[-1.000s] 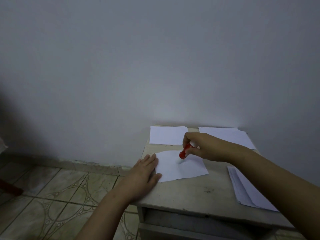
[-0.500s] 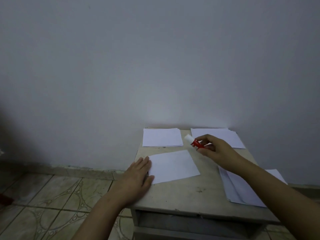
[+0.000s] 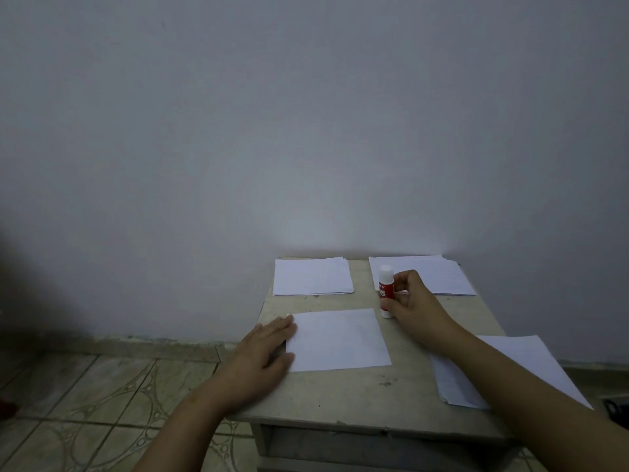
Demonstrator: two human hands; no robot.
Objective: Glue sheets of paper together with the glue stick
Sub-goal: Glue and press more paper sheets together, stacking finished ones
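Setting: plain pale wall fills the upper frame; a small worn table (image 3: pixel 357 396) sits lower right, patterned floor tiles (image 3: pixel 85 403) lower left.
Glue stick: the glue stick (image 3: pixel 386 290) stands upright on the table, right of centre, white cap up, red label facing the camera, just beyond the upper right corner of the middle sheet.
Right hand: the right hand (image 3: pixel 412 301) pinches the glue stick's barrel between thumb and fingertips, the base at or on the table top.
Middle sheet: the single sheet (image 3: pixel 340 340) lies flat in the table's centre.
Left hand: the left hand (image 3: pixel 263 352) rests flat, fingers straight, on the sheet's left edge, pinning it.
Other paper: one stack (image 3: pixel 313 276) at the back left, one stack (image 3: pixel 439 275) at the back right behind the glue stick, and a third pile (image 3: pixel 510 369) at the right edge under the forearm.
Step in hand: gluing of the middle sheet looks finished; the stick is being parked.
Next move: likely release the stick, take a fresh sheet from a stack, square it over the glued one and press down, while the left hand keeps the base from sliding.
Change: a second ago the stick was tip-down on the sheet; half a second ago it was lifted and tilted; now it is upright beside the sheet. The left hand has stayed put.
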